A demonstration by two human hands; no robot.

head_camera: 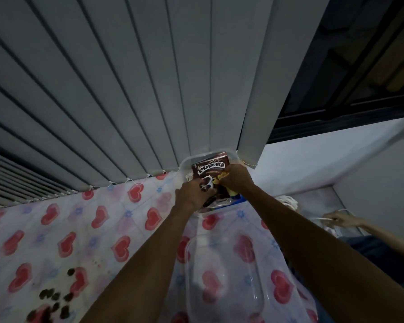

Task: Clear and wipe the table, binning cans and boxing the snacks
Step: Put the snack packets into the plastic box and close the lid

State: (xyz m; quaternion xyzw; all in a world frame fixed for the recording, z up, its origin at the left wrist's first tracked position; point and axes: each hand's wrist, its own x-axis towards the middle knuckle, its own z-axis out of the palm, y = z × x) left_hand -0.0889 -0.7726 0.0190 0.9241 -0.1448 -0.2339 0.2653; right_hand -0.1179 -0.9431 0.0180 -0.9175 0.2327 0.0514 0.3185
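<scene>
"KOKO KRUNCH" reads white on the brown cereal box (211, 170), gripped by left hand (193, 194) and right hand (237, 180) over the clear tub (233, 157) beneath them.

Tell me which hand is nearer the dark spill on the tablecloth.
Left. The left hand grips the cereal box on its left side, the side the spill lies on. The right hand holds the box's right side, farther away. Both are well beyond the spill.

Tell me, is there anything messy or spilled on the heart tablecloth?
Yes. Dark brown blobs lie scattered on the tablecloth at the near left, like a spill not yet wiped.
</scene>
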